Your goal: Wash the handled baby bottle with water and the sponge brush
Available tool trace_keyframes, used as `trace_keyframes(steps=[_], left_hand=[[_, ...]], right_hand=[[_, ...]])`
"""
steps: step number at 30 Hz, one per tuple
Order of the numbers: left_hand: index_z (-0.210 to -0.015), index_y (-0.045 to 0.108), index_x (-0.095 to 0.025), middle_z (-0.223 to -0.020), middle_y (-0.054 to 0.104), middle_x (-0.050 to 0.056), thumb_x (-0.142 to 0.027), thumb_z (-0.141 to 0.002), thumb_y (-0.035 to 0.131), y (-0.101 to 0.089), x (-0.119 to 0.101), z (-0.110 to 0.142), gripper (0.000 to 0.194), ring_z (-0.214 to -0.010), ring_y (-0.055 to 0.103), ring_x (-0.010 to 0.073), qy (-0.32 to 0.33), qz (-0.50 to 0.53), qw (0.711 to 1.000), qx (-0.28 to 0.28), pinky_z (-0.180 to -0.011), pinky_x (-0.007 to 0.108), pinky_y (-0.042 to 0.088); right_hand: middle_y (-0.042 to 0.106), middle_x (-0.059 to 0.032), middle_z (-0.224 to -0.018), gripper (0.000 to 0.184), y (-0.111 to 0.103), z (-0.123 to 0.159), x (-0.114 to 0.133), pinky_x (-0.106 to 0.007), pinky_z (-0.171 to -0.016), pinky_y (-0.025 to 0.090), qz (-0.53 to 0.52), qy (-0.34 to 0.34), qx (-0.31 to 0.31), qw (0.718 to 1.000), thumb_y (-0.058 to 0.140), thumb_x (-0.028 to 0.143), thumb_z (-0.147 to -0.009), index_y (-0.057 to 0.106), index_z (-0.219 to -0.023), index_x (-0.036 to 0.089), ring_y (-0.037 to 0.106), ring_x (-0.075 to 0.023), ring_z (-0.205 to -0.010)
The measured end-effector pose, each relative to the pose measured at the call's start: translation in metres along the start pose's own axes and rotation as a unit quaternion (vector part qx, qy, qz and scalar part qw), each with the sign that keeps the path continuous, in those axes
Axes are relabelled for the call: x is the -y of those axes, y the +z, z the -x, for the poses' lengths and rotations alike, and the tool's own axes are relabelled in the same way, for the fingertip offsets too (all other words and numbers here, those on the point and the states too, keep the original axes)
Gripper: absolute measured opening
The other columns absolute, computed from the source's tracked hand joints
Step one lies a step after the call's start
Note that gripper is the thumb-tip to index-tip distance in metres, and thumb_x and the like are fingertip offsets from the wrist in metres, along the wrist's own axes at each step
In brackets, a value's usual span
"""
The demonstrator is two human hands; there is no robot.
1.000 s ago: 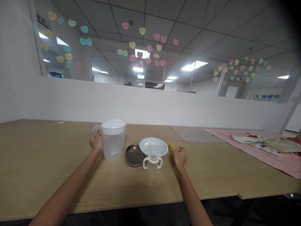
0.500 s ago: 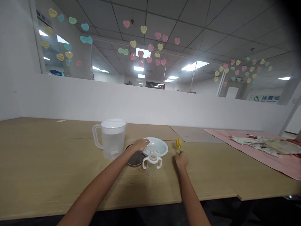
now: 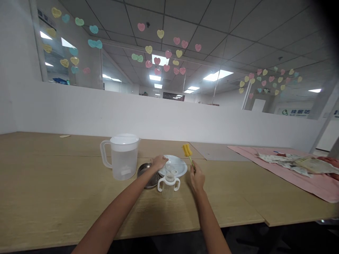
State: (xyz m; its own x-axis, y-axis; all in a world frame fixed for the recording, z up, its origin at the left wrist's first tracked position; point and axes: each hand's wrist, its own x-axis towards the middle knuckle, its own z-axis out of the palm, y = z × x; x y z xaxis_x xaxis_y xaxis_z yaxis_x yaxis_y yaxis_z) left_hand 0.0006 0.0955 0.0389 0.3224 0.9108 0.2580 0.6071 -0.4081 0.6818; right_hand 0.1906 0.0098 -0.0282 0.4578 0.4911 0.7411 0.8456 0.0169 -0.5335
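Note:
My right hand (image 3: 198, 177) is closed around the handle of a yellow sponge-headed bottle brush (image 3: 187, 150). The brush head points up and to the left, above the table. Over the left rim of a white plate (image 3: 181, 170), my left hand (image 3: 159, 162) has its fingers drawn together; what they hold, if anything, I cannot make out. A small clear piece (image 3: 170, 168) shows at the plate just below those fingers. In front of the plate stands a clear baby bottle (image 3: 168, 188) with two white handles and an open top. Partly under my left forearm lies a round metal dish (image 3: 141, 171).
A large translucent measuring jug (image 3: 124, 160) with some liquid stands left of the dish. On the right, a pink cloth (image 3: 249, 158) carries several crumpled packets (image 3: 296, 164). A white wall (image 3: 169, 120) runs behind the wooden table (image 3: 66, 197).
My right hand has raised the brush and brought it left, nearer the plate; the brush head now leans left. My left hand stays over the plate's left side. The view has shifted slightly.

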Motion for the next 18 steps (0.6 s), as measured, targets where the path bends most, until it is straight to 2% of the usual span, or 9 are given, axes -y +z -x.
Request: trace_keyframes(steps=[3,6,8,12,14,18], left_hand=[[-0.075,0.063,-0.015,-0.077,0.067,0.005,-0.021,-0.070,0.057,0.000,-0.009,-0.003,0.010,-0.083,0.061,0.0191,0.003,0.059,0.998,-0.037,-0.072,0.027,0.043],[-0.083,0.062,-0.015,-0.079,0.068,0.004,-0.018,-0.068,0.060,-0.008,-0.026,-0.008,0.015,-0.080,0.062,0.0155,0.029,0.124,0.990,-0.055,-0.072,0.024,0.044],[-0.090,0.060,-0.013,-0.079,0.067,0.005,-0.018,-0.068,0.061,-0.020,-0.040,-0.008,0.022,-0.076,0.062,0.0137,0.053,0.176,0.981,-0.059,-0.070,0.023,0.046],[-0.093,0.058,-0.010,-0.070,0.064,0.003,-0.015,-0.067,0.059,-0.054,-0.052,0.003,0.026,-0.060,0.060,0.0109,0.106,0.362,0.925,-0.050,-0.060,0.022,0.049],[-0.092,0.058,-0.010,-0.065,0.062,0.001,-0.016,-0.067,0.056,-0.069,-0.046,0.013,0.026,-0.051,0.058,0.0097,0.095,0.349,0.931,-0.055,-0.051,0.021,0.048],[-0.088,0.063,-0.010,-0.046,0.054,-0.003,-0.019,-0.072,0.052,-0.079,-0.011,0.028,0.021,-0.042,0.051,0.0078,0.053,0.185,0.979,-0.068,-0.047,0.018,0.043]], right_hand=[[0.063,-0.0047,-0.087,0.041,-0.001,0.003,0.008,-0.022,-0.058,0.036,0.002,-0.065,0.049,0.997,0.030,0.034,-0.086,0.057,-0.113,0.020,0.055,-0.0138,-0.066],[0.061,-0.0026,-0.078,0.039,0.000,0.005,0.011,-0.021,-0.054,0.033,0.018,-0.106,0.080,0.991,0.031,0.030,-0.086,0.056,-0.115,0.023,0.051,-0.0112,-0.059],[0.060,-0.0024,-0.077,0.039,0.001,0.006,0.011,-0.020,-0.054,0.032,0.029,-0.121,0.081,0.989,0.031,0.027,-0.086,0.055,-0.116,0.023,0.051,-0.0109,-0.060],[0.060,-0.0024,-0.077,0.038,0.002,0.006,0.011,-0.020,-0.053,0.031,0.054,-0.122,0.068,0.989,0.032,0.025,-0.086,0.056,-0.116,0.024,0.052,-0.0110,-0.063],[0.061,-0.0025,-0.078,0.038,0.001,0.005,0.011,-0.020,-0.053,0.031,0.059,-0.109,0.052,0.991,0.033,0.025,-0.086,0.056,-0.115,0.024,0.052,-0.0109,-0.063],[0.061,-0.0027,-0.077,0.037,0.000,0.006,0.013,-0.020,-0.052,0.030,0.061,-0.088,0.036,0.994,0.034,0.027,-0.085,0.058,-0.113,0.023,0.052,-0.0111,-0.063]])
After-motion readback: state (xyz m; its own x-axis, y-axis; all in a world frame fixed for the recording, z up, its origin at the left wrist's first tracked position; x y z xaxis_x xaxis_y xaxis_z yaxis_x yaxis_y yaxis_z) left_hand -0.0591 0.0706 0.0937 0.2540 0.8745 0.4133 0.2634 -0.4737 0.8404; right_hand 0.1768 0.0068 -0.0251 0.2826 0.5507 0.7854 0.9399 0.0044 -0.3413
